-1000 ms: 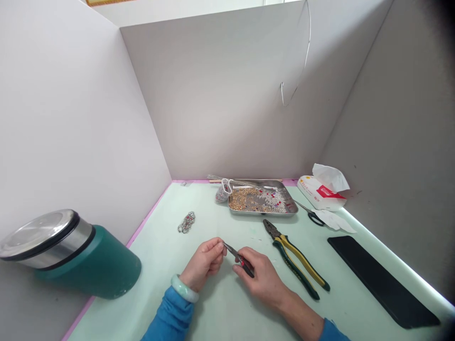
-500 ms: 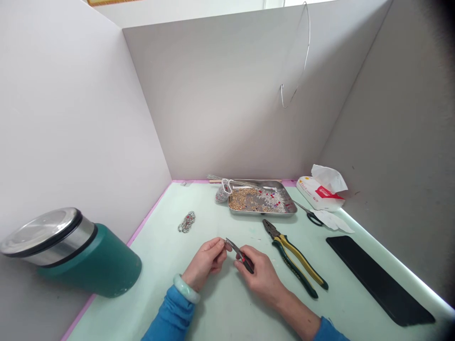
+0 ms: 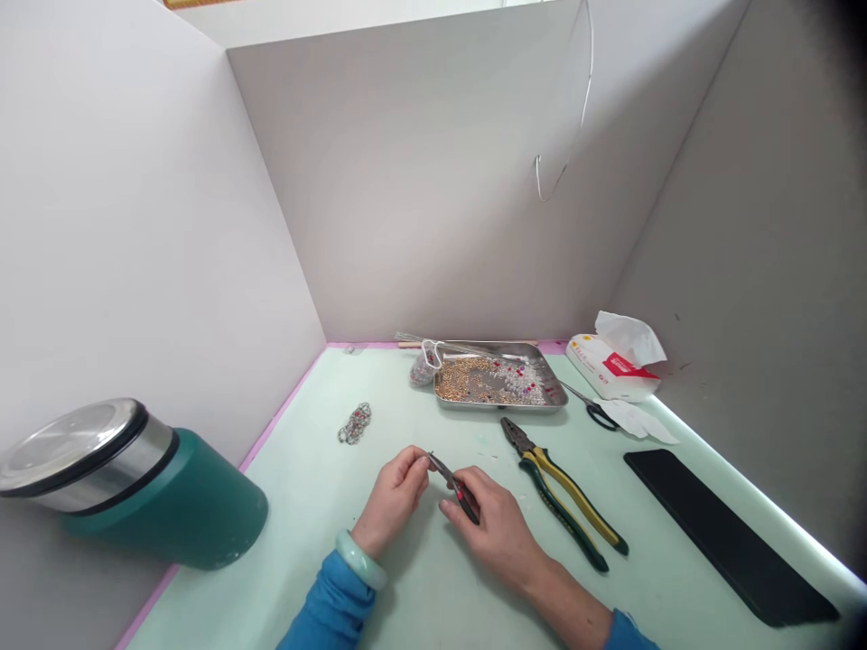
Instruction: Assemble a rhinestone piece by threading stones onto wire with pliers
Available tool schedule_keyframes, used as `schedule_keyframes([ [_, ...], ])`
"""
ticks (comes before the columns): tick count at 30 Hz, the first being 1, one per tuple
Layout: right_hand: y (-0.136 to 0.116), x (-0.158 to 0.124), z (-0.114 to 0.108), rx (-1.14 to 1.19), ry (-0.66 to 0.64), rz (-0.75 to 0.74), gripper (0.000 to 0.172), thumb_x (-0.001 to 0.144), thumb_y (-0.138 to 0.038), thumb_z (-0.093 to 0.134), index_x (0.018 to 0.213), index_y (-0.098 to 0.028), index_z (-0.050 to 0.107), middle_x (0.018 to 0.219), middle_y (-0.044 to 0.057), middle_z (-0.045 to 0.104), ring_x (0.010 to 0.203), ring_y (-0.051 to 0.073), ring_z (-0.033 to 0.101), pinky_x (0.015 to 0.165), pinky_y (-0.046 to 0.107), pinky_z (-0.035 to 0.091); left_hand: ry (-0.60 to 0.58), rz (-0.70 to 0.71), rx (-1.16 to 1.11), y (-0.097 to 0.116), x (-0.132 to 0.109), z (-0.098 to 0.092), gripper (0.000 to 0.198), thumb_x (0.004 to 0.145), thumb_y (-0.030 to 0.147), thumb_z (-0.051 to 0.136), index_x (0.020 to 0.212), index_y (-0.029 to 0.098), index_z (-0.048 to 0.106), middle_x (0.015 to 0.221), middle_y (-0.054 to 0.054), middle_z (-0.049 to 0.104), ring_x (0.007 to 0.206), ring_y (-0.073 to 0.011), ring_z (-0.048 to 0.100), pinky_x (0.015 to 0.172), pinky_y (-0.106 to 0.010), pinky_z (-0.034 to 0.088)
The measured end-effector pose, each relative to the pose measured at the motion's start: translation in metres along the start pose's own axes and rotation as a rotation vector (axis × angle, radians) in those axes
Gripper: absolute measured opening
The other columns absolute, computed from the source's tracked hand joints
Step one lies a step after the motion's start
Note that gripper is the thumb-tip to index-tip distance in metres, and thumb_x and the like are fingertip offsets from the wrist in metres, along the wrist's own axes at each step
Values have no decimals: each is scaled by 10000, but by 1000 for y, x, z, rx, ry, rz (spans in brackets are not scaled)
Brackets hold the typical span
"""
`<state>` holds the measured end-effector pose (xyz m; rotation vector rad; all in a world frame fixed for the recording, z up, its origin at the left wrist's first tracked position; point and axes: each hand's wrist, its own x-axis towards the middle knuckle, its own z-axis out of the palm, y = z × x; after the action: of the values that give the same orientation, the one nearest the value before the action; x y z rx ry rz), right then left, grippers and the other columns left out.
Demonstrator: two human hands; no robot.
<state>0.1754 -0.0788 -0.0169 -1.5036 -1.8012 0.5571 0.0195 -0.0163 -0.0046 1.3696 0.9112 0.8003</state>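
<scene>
My right hand (image 3: 498, 528) is closed around small pliers (image 3: 455, 488) with red and black handles, their tip pointing up-left. My left hand (image 3: 396, 495), a pale green bangle on its wrist, pinches something too small to make out right at the pliers' tip. Both hands rest low over the pale green table (image 3: 312, 487). Beyond them stands a metal tray (image 3: 559, 394) filled with gold, silver and red beads. A small beaded piece (image 3: 356, 422) lies to the left of my hands.
Large yellow-and-green pliers (image 3: 562, 492) lie right of my hands, scissors (image 3: 589, 408) and a tissue pack (image 3: 613, 366) behind them. A black flat slab (image 3: 724, 537) is at the right edge, a teal lidded container (image 3: 135, 492) at left. Grey walls enclose the table; a wire (image 3: 575, 108) hangs above.
Both hands shifted only slightly, staying together at the pliers' tip; the view moved a little.
</scene>
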Motion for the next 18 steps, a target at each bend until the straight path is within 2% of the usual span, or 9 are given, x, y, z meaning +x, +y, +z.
schedule_keyframes([
  [8, 1, 3, -1, 1, 10, 17, 88, 842, -252, 495, 815, -181, 540, 747, 16, 545, 664, 149, 485, 612, 250, 356, 120, 114, 177, -3, 1, 3, 263, 853, 409, 483, 778, 161, 533, 571, 57, 359, 532, -88, 316, 497, -205, 264],
  [10, -1, 4, -5, 66, -21, 41, 100, 833, -253, 501, 779, -180, 543, 713, 3, 532, 643, 140, 472, 594, 241, 350, 96, 80, 120, -1, 0, 3, 274, 850, 423, 479, 764, 167, 521, 540, 66, 343, 497, -83, 298, 469, -204, 243],
  [14, -6, 7, -12, 263, -144, 110, 111, 827, -254, 501, 776, -175, 561, 626, -38, 460, 591, 114, 426, 552, 219, 328, -27, -49, -94, 3, -3, 2, 293, 851, 457, 460, 771, 177, 493, 472, 103, 247, 418, -64, 167, 408, -209, 144],
  [18, -7, 8, -12, 295, -130, 132, 114, 820, -261, 512, 777, -169, 564, 632, -44, 446, 603, 111, 416, 565, 222, 323, -62, -84, -206, 7, -4, 3, 309, 846, 470, 477, 793, 166, 498, 496, 105, 243, 436, -55, 129, 412, -205, 115],
])
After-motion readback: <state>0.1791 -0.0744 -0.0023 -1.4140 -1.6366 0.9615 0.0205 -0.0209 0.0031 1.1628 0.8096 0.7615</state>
